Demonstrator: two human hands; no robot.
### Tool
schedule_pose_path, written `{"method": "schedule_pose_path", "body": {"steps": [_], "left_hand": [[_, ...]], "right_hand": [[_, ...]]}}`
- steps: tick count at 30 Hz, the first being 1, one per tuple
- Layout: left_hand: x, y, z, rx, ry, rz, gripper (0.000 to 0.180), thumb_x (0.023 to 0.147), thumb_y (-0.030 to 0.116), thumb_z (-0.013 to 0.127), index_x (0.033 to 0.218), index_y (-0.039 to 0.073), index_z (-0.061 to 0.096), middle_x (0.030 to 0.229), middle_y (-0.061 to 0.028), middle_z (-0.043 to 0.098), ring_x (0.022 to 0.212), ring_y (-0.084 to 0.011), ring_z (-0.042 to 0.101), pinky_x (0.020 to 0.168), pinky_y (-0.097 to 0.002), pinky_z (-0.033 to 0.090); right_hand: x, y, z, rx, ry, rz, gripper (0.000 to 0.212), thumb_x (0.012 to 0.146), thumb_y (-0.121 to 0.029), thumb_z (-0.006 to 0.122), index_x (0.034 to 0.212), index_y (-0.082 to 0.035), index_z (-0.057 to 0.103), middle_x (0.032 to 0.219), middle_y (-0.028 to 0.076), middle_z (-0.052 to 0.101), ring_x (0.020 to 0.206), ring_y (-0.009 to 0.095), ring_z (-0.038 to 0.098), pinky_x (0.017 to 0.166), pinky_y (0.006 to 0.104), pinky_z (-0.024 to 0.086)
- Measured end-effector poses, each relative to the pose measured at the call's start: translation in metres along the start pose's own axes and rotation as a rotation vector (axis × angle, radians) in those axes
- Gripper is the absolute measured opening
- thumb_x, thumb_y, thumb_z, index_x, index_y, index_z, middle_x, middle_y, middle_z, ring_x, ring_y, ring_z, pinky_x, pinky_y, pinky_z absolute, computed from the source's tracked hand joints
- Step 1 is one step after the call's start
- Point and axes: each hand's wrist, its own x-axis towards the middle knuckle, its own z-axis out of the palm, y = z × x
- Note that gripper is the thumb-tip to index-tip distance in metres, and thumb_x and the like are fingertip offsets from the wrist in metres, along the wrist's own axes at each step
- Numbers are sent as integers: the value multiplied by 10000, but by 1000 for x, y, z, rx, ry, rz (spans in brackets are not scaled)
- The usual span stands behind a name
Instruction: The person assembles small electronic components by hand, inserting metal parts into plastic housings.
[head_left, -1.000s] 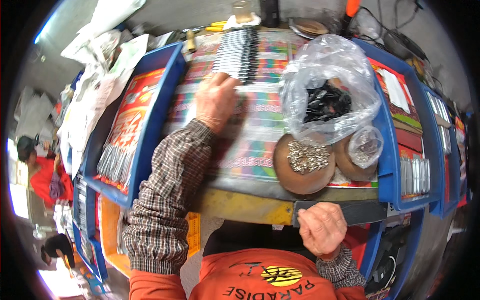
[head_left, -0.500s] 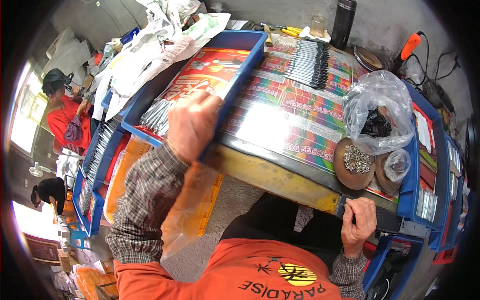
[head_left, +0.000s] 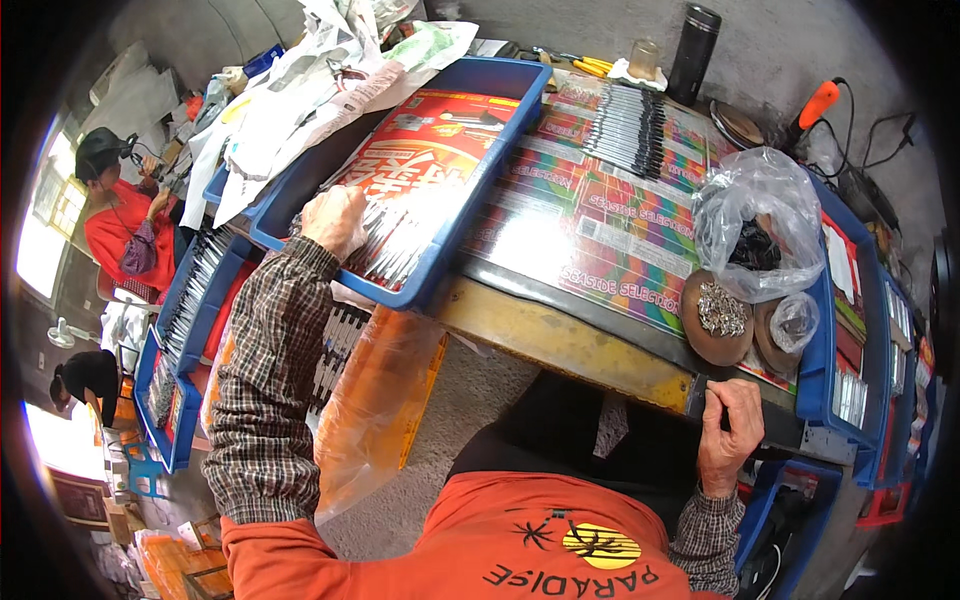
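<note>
My left hand (head_left: 335,222) is at the near left part of a blue tray (head_left: 492,185), its fingers curled beside a bunch of slim silver pen-like rods (head_left: 402,240). What it grips, if anything, is hidden. The rods lie on a red printed sheet (head_left: 440,130) that lines the tray. At the front edge of the worktable (head_left: 560,335) is my right hand (head_left: 728,435), with fingers bent closed next to a dark end piece (head_left: 697,396). Whatever those fingers hold cannot be made out.
Black-and-silver pens (head_left: 625,130) lie in a row on the table. Nearby are a round dish of small metal parts (head_left: 720,310), a clear bag (head_left: 755,215) with black parts and a dark flask (head_left: 694,55). Blue trays (head_left: 832,330) stand right; a person (head_left: 125,215) sits left.
My left hand has moved left, from over the tray's right rim to its near left part, uncovering more rods. My right hand stays at the table edge.
</note>
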Motion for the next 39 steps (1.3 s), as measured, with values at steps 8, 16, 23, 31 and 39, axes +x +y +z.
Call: {"method": "schedule_pose_path", "body": {"steps": [8, 16, 23, 31, 39], "left_hand": [[10, -36, 27, 8, 108, 91, 159, 681, 145, 665, 759, 32, 585, 828, -181, 624, 809, -399, 627, 689, -489, 508], [33, -118, 94, -27, 349, 237, 252, 682, 20, 675, 887, 56, 532, 828, -149, 576, 846, -360, 571, 758, -437, 469], [24, -88, 65, 3, 254, 173, 262, 691, 44, 703, 883, 49, 524, 828, -158, 587, 850, -366, 585, 751, -444, 468], [10, -36, 12, -190, 193, 40, 109, 884, 65, 624, 978, 13, 607, 857, -178, 654, 726, -308, 642, 666, -362, 500], [-38, 39, -13, -312, 660, 313, 233, 939, 41, 570, 1146, -51, 626, 1031, -185, 680, 931, -302, 655, 816, -367, 505]], "right_hand": [[8, 0, -22, -18, -27, -22, 169, 722, 73, 701, 864, -9, 658, 775, 105, 624, 714, 282, 611, 646, 364, 495], [19, 18, -92, -194, 36, -65, 149, 739, 27, 709, 869, -13, 648, 784, 99, 636, 719, 267, 612, 653, 357, 495], [40, 70, -152, -447, 134, 35, 60, 810, -58, 655, 839, -6, 647, 785, 130, 635, 735, 306, 613, 650, 383, 479], [53, 144, -168, -423, -269, 399, 205, 844, -148, 576, 915, 6, 693, 904, 172, 689, 865, 329, 654, 790, 428, 500], [59, 171, -165, -410, -524, 441, 267, 847, -162, 596, 1046, -3, 674, 959, 153, 668, 933, 295, 622, 842, 397, 478]]}}
